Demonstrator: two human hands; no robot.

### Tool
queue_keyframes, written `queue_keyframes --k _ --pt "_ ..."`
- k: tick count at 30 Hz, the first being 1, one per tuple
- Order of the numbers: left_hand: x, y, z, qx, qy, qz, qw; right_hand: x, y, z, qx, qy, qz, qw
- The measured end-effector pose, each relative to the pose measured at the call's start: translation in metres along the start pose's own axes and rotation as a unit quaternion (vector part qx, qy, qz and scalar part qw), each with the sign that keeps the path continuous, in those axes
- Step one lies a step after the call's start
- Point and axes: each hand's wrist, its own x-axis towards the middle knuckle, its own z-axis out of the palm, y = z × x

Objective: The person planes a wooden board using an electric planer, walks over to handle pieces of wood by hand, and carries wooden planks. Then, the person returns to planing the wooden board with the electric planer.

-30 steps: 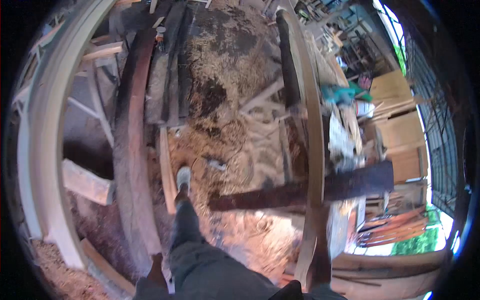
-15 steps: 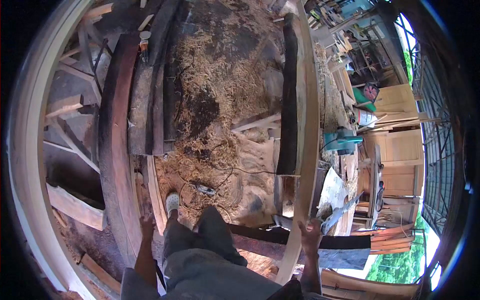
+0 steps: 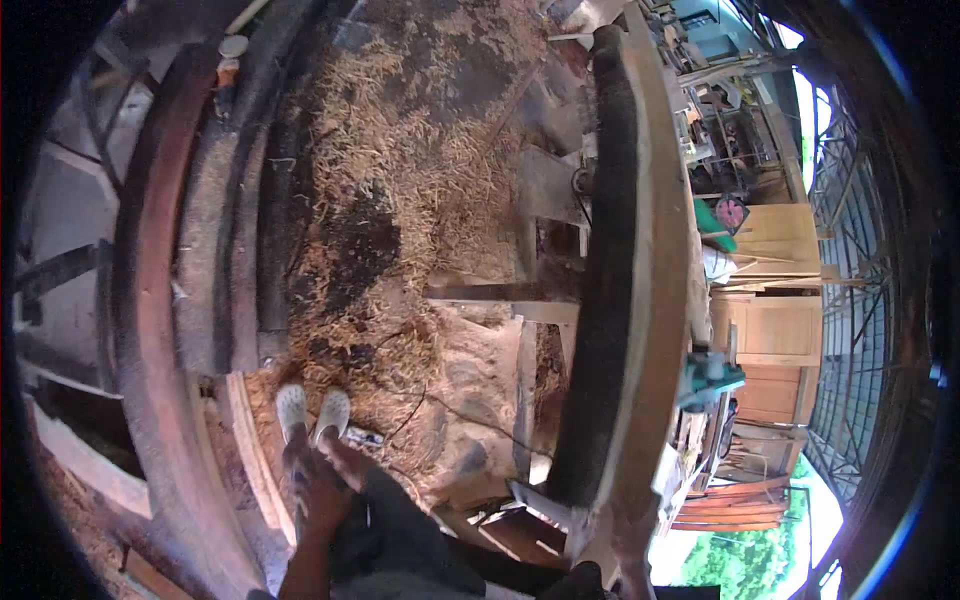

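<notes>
A long wooden beam (image 3: 655,260) with a pale face runs away from me on the right, beside a slab edge of dark bark (image 3: 605,270). My right hand (image 3: 628,530) is at the near end of this timber and seems to touch it; its fingers are smeared by motion. My left hand (image 3: 325,490) hangs low in front of my legs, above my light clogs (image 3: 312,412). Blur hides how its fingers are set, and no object shows in it.
Dark-edged planks (image 3: 165,290) lie lengthwise on the left, with a small orange tool (image 3: 228,75) on them. Wood shavings (image 3: 400,150) cover the floor, where a cord (image 3: 480,420) trails. A green power tool (image 3: 710,382) stands on the right beyond the beam.
The view has shifted, and the long pale plank at the left edge is out of sight. My left hand has moved in front of my legs; my right hand is lower. Both feet now show.
</notes>
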Motion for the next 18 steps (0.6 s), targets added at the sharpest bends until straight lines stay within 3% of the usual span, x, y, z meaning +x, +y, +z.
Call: queue_keyframes --k 1,2,3,4,5,7,8,9,10,12,13,14,15,16,18 --pt "0.007 -0.002 0.020 -0.002 0.007 0.006 1.000 0.001 -0.015 0.001 0.067 0.000 -0.025 0.997" --pt "0.015 -0.005 0.039 -0.003 0.014 0.013 1.000 -0.001 0.036 -0.004 -0.041 0.045 -0.149 0.987" --pt "0.016 -0.018 0.062 0.058 -0.028 -0.043 0.997 -0.014 0.049 0.005 -0.080 0.111 -0.089 0.987" --pt "0.018 -0.026 0.079 0.117 -0.075 -0.097 0.986 -0.014 0.044 -0.010 -0.220 0.065 -0.146 0.962" --pt "0.023 -0.020 0.073 0.113 -0.090 -0.094 0.985 -0.013 0.038 -0.024 -0.345 0.034 -0.215 0.913" --pt "0.036 -0.007 0.035 0.100 -0.199 -0.146 0.964 0.001 0.006 -0.032 -0.530 -0.120 -0.365 0.756" --pt "0.036 -0.014 0.040 0.106 -0.210 -0.137 0.962 -0.002 -0.021 -0.009 -0.366 -0.083 -0.253 0.892" --pt "0.032 -0.025 0.048 0.128 -0.162 -0.126 0.970 -0.007 -0.047 0.010 -0.182 -0.035 -0.125 0.975" --pt "0.027 -0.036 0.054 0.147 -0.111 -0.115 0.976 -0.008 -0.047 0.005 -0.124 -0.019 -0.051 0.991" --pt "0.025 -0.067 0.062 0.170 -0.121 -0.121 0.970 -0.009 -0.038 -0.003 -0.039 -0.021 0.068 0.997" --pt "0.027 -0.083 0.064 0.111 -0.158 -0.147 0.970 -0.009 -0.032 -0.005 -0.003 -0.021 0.104 0.994" --pt "0.024 -0.080 0.056 0.070 -0.129 -0.150 0.978 -0.014 -0.001 -0.012 -0.090 -0.007 0.061 0.994" --pt "0.022 -0.077 0.047 0.028 -0.099 -0.151 0.983 -0.011 -0.019 -0.010 -0.106 -0.019 0.037 0.993" --pt "0.015 -0.100 0.064 -0.049 -0.029 -0.093 0.994 -0.008 -0.038 -0.008 -0.121 -0.031 0.015 0.992" --pt "0.019 -0.100 0.050 -0.109 -0.004 -0.007 0.994 -0.013 -0.007 -0.014 -0.106 -0.035 0.050 0.992"
